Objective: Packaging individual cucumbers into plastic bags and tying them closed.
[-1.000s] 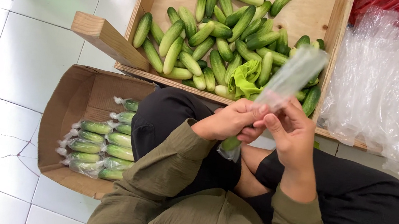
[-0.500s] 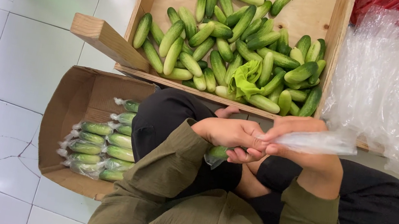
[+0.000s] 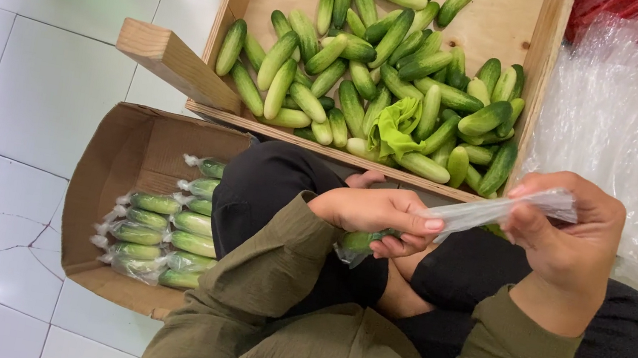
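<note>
I see bright, even light with only soft shadows; the white floor tiles (image 3: 35, 71) shine a little, and the clear plastic sheets (image 3: 630, 127) give glare.

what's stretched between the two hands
In the head view, a twisted length of clear plastic bag runs from the left hand, which grips a bagged cucumber, to the right hand.

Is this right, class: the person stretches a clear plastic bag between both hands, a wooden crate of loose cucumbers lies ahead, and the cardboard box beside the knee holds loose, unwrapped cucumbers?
Not quite. In the head view the cucumbers in the cardboard box are wrapped in clear plastic, not loose. The rest stands.
</note>
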